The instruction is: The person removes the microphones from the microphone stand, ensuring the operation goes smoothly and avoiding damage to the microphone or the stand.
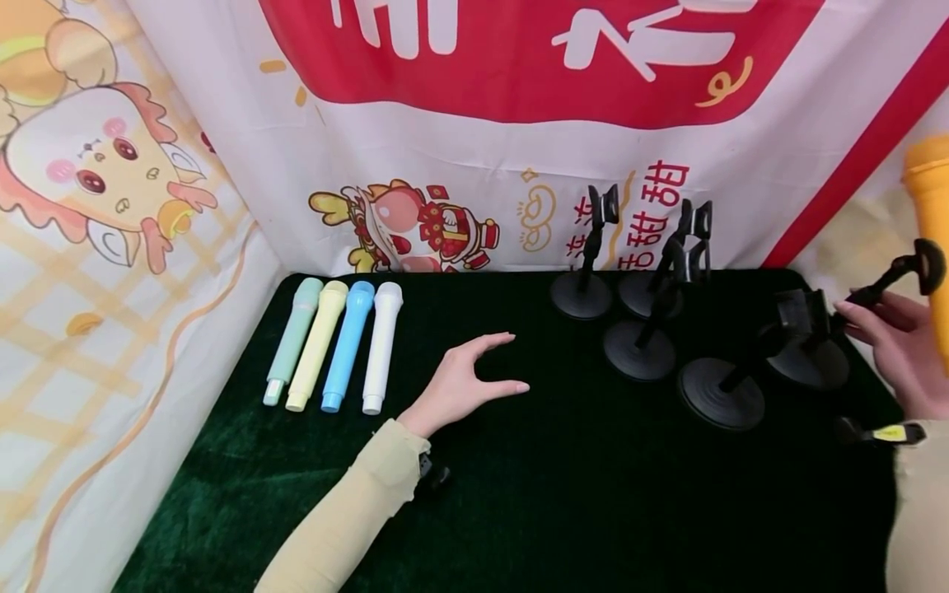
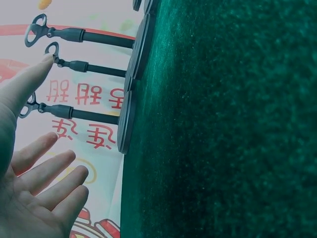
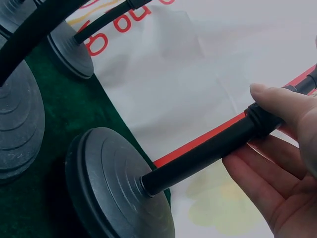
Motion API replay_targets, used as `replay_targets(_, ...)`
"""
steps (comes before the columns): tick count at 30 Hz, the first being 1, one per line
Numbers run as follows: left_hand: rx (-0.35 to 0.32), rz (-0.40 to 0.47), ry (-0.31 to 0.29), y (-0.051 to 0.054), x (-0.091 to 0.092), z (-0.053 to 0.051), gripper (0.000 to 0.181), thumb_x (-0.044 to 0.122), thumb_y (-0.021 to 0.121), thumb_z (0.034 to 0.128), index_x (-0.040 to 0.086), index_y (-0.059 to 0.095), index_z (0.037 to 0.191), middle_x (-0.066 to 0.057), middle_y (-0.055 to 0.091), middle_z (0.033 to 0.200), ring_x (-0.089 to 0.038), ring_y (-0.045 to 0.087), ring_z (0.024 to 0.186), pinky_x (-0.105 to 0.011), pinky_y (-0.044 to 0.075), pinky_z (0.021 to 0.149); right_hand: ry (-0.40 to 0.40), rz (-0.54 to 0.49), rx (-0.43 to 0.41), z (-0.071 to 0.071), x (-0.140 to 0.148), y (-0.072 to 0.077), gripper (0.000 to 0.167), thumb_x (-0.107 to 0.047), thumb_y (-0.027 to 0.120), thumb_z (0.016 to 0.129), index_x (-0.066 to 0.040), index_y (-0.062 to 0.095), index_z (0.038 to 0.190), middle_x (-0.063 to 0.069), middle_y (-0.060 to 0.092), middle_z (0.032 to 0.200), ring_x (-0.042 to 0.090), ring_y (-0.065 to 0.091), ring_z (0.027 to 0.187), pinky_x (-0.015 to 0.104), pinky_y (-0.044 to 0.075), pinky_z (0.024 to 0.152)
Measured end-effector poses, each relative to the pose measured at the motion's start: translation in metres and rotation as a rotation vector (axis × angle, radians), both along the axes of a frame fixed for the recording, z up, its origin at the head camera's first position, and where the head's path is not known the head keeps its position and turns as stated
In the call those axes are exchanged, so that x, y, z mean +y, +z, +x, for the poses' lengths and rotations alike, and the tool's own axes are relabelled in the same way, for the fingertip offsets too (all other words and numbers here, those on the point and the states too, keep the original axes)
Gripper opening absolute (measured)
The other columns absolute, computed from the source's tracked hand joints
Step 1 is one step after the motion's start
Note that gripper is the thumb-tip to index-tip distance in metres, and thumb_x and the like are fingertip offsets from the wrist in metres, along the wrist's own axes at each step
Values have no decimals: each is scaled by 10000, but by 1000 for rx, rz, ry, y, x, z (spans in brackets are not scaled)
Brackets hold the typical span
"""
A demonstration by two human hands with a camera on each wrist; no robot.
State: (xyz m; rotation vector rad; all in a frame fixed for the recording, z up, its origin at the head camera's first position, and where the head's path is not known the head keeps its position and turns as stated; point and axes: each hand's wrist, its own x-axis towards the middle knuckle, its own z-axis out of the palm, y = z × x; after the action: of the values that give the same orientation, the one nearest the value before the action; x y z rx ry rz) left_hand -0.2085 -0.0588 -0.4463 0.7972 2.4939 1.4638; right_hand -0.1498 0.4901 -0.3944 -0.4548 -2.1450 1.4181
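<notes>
My right hand [image 1: 900, 354] grips the upper pole of a black microphone stand [image 3: 198, 161] at its collar, thumb on top and fingers beneath. The round base of that stand is low on the table in the right wrist view. An orange microphone [image 1: 932, 198] rises beside the stand's clip [image 1: 928, 265], cut off by the right edge; the head view does not fully show how they join. My left hand [image 1: 460, 383] hovers over the middle of the table, thumb and fingers spread apart, holding nothing.
Several more black microphone stands [image 1: 639, 350] stand upright at the right. Mint, yellow, blue and white microphones [image 1: 382, 346] lie side by side at the left on the dark green tablecloth [image 1: 549, 502]. A printed cloth [image 1: 474, 148] hangs behind the table.
</notes>
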Motion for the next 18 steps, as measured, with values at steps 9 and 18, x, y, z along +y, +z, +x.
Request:
replay_targets(9, 16, 8, -1, 2, 1, 0, 702, 439, 820, 864, 222, 544, 1472, 110, 499, 1488, -126, 446, 1369, -492, 371, 1121, 36, 109, 66, 12, -5, 3, 297, -41, 704, 954, -337, 677, 948, -319, 633, 838, -150, 607, 758, 32, 459, 679)
replay_targets(18, 18, 5, -18, 4, 0, 0, 768, 564, 786, 842, 234, 525, 1485, 107, 483, 1503, -136, 437, 1380, -498, 366, 1123, 167, 74, 0, 32, -17, 24, 380, -2, 645, 981, -369, 659, 880, -296, 640, 763, -155, 599, 702, 16, 448, 655)
